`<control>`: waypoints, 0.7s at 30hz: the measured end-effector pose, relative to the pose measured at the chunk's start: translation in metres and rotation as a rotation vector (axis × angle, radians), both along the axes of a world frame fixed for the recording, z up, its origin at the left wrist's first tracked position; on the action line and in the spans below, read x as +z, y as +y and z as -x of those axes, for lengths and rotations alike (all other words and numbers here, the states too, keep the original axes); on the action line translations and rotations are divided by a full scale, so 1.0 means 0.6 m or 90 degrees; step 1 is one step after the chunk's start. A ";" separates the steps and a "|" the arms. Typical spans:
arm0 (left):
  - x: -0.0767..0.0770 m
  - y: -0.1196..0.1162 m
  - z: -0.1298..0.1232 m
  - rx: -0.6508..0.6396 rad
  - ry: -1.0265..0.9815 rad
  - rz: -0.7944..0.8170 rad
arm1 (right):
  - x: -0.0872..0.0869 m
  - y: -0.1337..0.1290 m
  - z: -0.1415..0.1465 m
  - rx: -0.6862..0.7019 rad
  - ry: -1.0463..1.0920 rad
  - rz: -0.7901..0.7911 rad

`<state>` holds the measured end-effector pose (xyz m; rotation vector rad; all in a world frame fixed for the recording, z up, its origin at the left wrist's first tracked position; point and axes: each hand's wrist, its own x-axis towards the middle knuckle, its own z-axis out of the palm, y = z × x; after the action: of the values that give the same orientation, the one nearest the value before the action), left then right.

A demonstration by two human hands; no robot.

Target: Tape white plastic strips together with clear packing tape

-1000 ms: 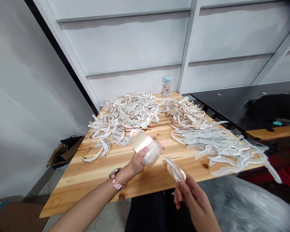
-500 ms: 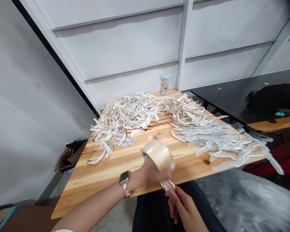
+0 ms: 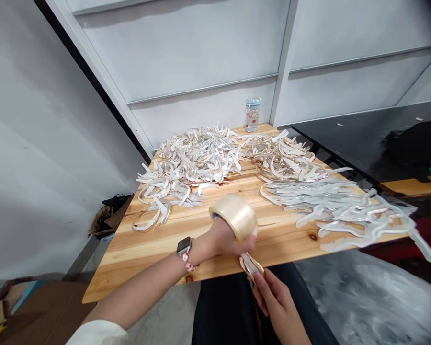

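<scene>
A wide roll of clear tan tape (image 3: 239, 218) is around my left hand (image 3: 228, 239), whose fingers are closed and partly hidden by the roll. Pinched in my right hand (image 3: 271, 292), at the table's front edge, is a small bundle of curved white and gold strips (image 3: 250, 266). The left fingertips are at the bundle's upper end; blur hides whether they touch it. On the wooden table (image 3: 154, 258) lie a tangled pile of strips (image 3: 197, 158) at the left, another tangled pile (image 3: 287, 155) at the right and wavy white strips (image 3: 319, 196) nearer me.
A clear bottle with a blue lid (image 3: 252, 116) stands at the table's back edge by the panelled wall (image 3: 201, 48). A black table (image 3: 362, 129) is at the right. Cardboard (image 3: 50, 306) lies low at the left.
The camera view has shifted slightly. The tape roll remains around my left hand, and the strip bundle remains in my right hand, with a little more of it showing.
</scene>
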<state>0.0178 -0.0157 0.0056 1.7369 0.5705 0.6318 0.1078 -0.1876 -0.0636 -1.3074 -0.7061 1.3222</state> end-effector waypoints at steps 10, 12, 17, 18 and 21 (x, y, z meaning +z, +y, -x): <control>-0.008 0.005 0.008 -0.027 0.030 -0.039 | 0.004 0.000 0.002 -0.023 0.023 0.004; -0.015 0.000 0.003 -0.083 0.066 -0.086 | 0.005 -0.001 0.002 -0.016 0.026 0.011; -0.007 0.032 0.015 0.160 0.046 -0.099 | 0.005 -0.013 -0.005 -0.068 0.057 -0.002; 0.000 0.037 0.019 0.210 0.050 -0.092 | 0.004 -0.018 -0.008 -0.098 0.058 -0.025; 0.031 0.036 0.028 0.204 0.099 -0.099 | 0.005 -0.029 -0.018 -0.171 0.050 -0.110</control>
<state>0.0011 0.0059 0.0240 1.8686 0.9420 0.7845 0.1188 -0.2052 -0.0607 -1.1593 -0.5562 1.0660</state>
